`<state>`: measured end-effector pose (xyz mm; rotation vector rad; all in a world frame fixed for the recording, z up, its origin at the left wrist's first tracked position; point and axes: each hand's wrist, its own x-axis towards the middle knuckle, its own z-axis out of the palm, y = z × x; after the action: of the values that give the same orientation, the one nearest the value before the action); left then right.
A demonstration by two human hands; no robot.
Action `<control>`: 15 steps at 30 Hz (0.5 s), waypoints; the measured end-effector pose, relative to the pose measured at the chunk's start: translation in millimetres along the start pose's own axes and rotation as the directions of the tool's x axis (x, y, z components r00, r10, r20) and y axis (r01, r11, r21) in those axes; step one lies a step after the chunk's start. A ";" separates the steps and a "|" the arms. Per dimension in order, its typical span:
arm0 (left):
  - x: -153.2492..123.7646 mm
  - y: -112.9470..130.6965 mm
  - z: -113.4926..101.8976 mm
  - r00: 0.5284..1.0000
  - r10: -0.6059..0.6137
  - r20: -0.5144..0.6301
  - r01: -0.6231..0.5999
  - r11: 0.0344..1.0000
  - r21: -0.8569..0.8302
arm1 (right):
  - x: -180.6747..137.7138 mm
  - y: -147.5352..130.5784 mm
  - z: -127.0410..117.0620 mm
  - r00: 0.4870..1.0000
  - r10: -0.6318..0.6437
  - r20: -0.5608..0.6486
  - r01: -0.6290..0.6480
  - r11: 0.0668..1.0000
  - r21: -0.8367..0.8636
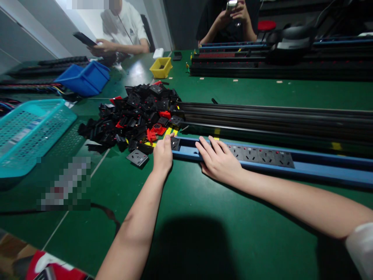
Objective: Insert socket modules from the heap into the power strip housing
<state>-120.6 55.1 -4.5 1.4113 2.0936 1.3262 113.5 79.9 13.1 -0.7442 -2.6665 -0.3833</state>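
A long blue channel [326,171] lies across the table in front of me, with a row of black socket modules [264,155] seated in it. My left hand [163,153] is closed round the channel's left end, its thumb beside a black socket module [175,143] there. Between my hands a stretch of bare blue floor shows. My right hand [220,159] lies across the channel at the left of the row, fingers reaching over it and thumb against the near side; its palm hides some of the row. One loose socket module [137,158] rests on the table left of my left hand.
Black and red plastic parts [140,112] are heaped behind my left hand. Dark rails [262,118] run behind the channel. A teal basket [37,132], blue bin [84,77] and yellow bin [161,67] stand on the green table [186,225]. Two people sit opposite, holding devices.
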 end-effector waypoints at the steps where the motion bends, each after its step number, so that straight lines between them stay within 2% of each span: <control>1: 0.1 -0.5 0.1 1.000 -0.001 -0.003 0.001 1.000 0.005 | 0.1 0.2 0.0 1.000 0.000 -0.001 0.000 1.000 -0.003; 9: -0.1 -5.0 2.1 1.000 0.014 -0.011 -0.014 0.999 0.041 | -0.4 -0.2 0.8 1.000 -0.007 0.001 0.007 1.000 -0.011; 15: 0.5 -7.2 3.6 1.000 -0.009 -0.026 0.008 0.999 -0.032 | -0.6 0.5 0.6 1.000 -0.016 0.012 0.016 1.000 0.002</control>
<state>-122.6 56.7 -12.2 1.3778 2.0837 1.3751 114.0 80.3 12.4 -0.7275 -2.6847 -0.3815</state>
